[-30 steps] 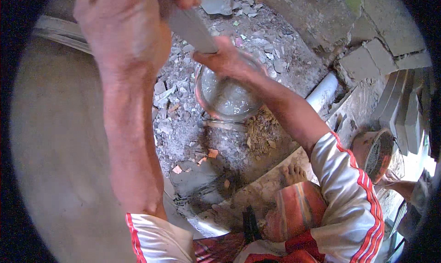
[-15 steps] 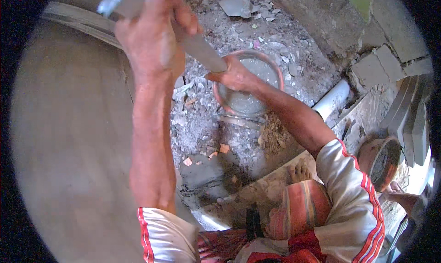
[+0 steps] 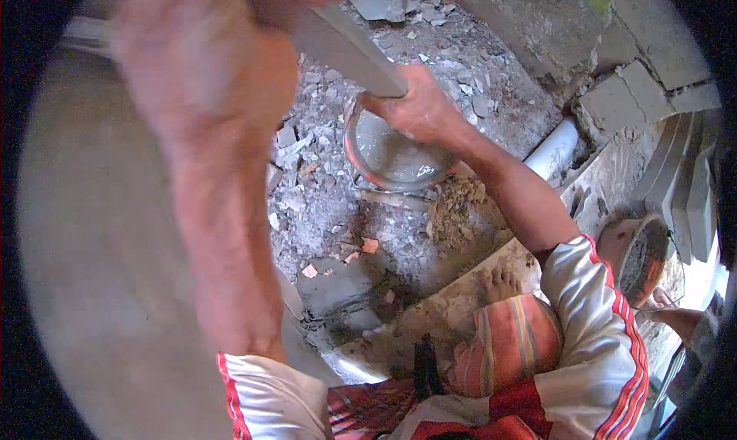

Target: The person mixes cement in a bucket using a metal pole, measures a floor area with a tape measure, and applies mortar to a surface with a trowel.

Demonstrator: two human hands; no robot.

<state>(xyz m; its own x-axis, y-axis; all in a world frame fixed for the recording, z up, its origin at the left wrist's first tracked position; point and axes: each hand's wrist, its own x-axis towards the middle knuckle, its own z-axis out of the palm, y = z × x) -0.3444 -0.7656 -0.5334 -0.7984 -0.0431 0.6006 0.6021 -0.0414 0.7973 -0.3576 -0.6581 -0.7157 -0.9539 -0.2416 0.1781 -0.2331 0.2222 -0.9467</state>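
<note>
Long flat grey board (image 3: 347,50), probably stiff; edges suit gripping. Right hand (image 3: 422,110) clasps near end; left hand (image 3: 211,44) wraps beyond.

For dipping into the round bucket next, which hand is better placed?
Likely the right hand: it overlaps the bucket in view, gripping the grey bar at its lower end. The left hand is farther up the bar.

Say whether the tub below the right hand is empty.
Not empty: the tub holds greyish liquid; bright glints show on its wet surface. Its depth, I cannot tell.
</note>
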